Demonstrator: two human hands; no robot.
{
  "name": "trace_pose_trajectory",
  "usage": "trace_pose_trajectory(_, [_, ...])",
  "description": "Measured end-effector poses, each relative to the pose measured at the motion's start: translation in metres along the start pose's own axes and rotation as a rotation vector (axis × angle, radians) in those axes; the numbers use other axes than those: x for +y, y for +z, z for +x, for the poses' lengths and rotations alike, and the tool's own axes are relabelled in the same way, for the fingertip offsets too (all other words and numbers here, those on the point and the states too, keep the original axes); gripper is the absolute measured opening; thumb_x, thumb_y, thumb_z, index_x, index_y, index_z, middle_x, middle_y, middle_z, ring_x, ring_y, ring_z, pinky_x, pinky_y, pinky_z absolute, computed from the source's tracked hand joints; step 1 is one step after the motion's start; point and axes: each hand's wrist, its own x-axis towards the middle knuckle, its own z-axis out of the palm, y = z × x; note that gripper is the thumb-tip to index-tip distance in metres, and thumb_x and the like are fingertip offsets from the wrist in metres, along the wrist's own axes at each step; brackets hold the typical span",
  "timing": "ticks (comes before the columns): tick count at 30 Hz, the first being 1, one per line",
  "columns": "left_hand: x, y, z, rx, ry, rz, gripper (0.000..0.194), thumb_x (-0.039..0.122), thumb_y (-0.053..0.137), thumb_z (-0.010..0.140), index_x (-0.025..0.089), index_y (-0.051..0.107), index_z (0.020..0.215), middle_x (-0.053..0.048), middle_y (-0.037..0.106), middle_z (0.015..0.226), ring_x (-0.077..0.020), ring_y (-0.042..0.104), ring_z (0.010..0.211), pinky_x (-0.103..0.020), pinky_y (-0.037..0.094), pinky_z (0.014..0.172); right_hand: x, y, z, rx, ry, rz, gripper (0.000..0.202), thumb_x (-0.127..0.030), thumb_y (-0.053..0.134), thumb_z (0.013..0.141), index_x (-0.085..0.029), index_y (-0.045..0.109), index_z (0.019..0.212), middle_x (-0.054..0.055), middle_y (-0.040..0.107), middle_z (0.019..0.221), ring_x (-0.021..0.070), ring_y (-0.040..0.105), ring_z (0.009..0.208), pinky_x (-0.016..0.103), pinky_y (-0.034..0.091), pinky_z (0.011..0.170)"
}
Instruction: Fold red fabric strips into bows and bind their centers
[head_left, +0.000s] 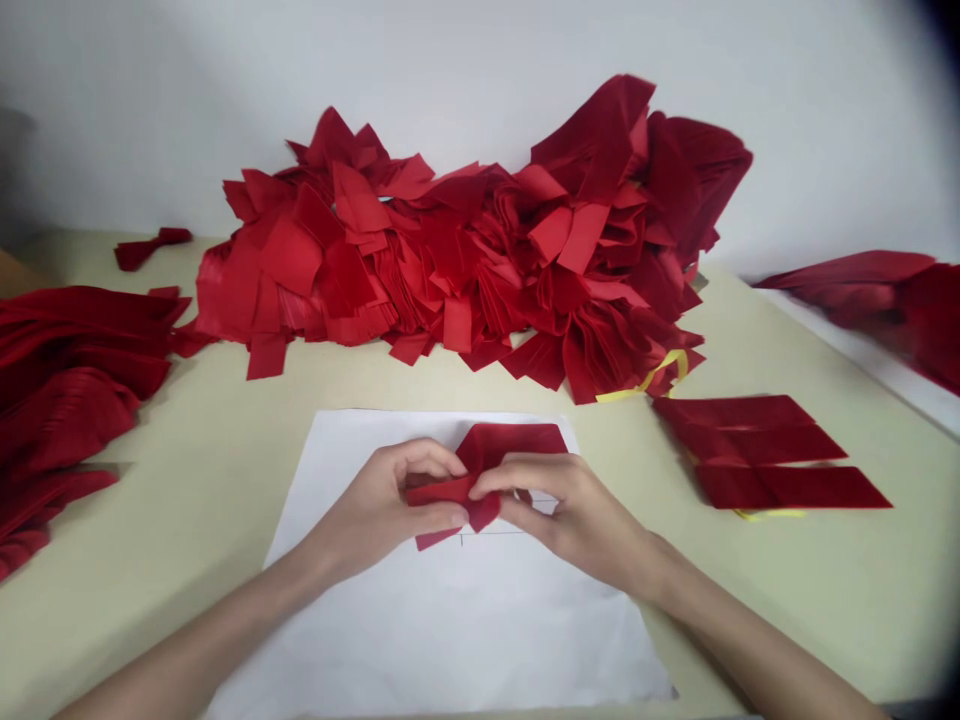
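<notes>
A piece of dark red velvety fabric (510, 440) is partly folded over a white sheet of paper (435, 630) that bears thin drawn lines. My left hand (397, 495) pinches its left end between thumb and fingers. From the other side my right hand (555, 500) grips the middle of the same piece, thumb and fingertips close to those of the left. Part of the fold is hidden behind the right fingers. The fabric's far right corner sticks out flat beyond my right hand.
A large heap of red fabric pieces (450, 260) lies against the wall. More red fabric (75, 390) is at the left, near a small red bow (152, 247). Flat red pieces (772, 450) with yellow ribbon (769, 515) lie at right, and further red cloth (885, 290) beyond.
</notes>
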Motion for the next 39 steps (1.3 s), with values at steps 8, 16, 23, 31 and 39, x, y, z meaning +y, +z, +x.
trace_pose_trajectory(8, [-0.006, 0.013, -0.003, 0.097, 0.019, -0.037, 0.013, 0.015, 0.064, 0.072, 0.017, 0.064, 0.084, 0.000, 0.066, 0.075, -0.0141, 0.058, 0.067, -0.026, 0.045, 0.060, -0.006, 0.004, -0.003, 0.067, 0.039, 0.131, 0.021, -0.029, 0.073, 0.071, -0.020, 0.064, 0.089, -0.001, 0.063, 0.078, 0.0117, 0.057, 0.074, 0.024, 0.045, 0.069])
trace_pose_trajectory(16, [-0.002, 0.011, -0.003, -0.068, -0.087, -0.313, 0.027, 0.017, 0.071, 0.070, 0.017, 0.061, 0.095, 0.000, 0.068, 0.074, -0.0128, 0.062, 0.067, -0.025, 0.048, 0.066, -0.003, 0.009, -0.002, 0.094, 0.028, 0.086, 0.017, -0.026, 0.053, 0.088, -0.020, 0.069, 0.085, 0.001, 0.060, 0.078, 0.0119, 0.055, 0.075, 0.024, 0.043, 0.068])
trace_pose_trajectory(23, [0.000, 0.010, -0.005, -0.112, -0.026, -0.207, 0.020, 0.011, 0.056, 0.079, 0.016, 0.069, 0.094, -0.002, 0.072, 0.081, -0.0148, 0.064, 0.074, -0.028, 0.050, 0.071, -0.006, 0.005, -0.002, 0.102, 0.046, -0.055, 0.011, -0.028, 0.059, 0.084, -0.022, 0.062, 0.093, -0.001, 0.061, 0.073, 0.0124, 0.056, 0.073, 0.025, 0.045, 0.070])
trace_pose_trajectory(31, [0.002, 0.011, -0.006, -0.271, -0.023, -0.167, 0.029, 0.007, 0.052, 0.076, 0.019, 0.071, 0.094, -0.001, 0.072, 0.089, -0.0176, 0.064, 0.085, -0.032, 0.052, 0.079, -0.007, 0.010, -0.001, 0.099, 0.024, -0.176, 0.008, -0.024, 0.060, 0.083, -0.019, 0.062, 0.077, -0.001, 0.061, 0.072, 0.0110, 0.054, 0.068, 0.024, 0.043, 0.066])
trace_pose_trajectory(39, [0.004, 0.009, -0.006, -0.313, -0.099, -0.207, 0.026, 0.009, 0.052, 0.078, 0.018, 0.070, 0.094, -0.001, 0.070, 0.087, -0.0176, 0.064, 0.089, -0.036, 0.050, 0.088, -0.006, 0.010, 0.000, 0.100, 0.049, -0.221, 0.012, -0.024, 0.064, 0.079, -0.019, 0.057, 0.071, -0.002, 0.059, 0.069, 0.0107, 0.051, 0.065, 0.024, 0.043, 0.065])
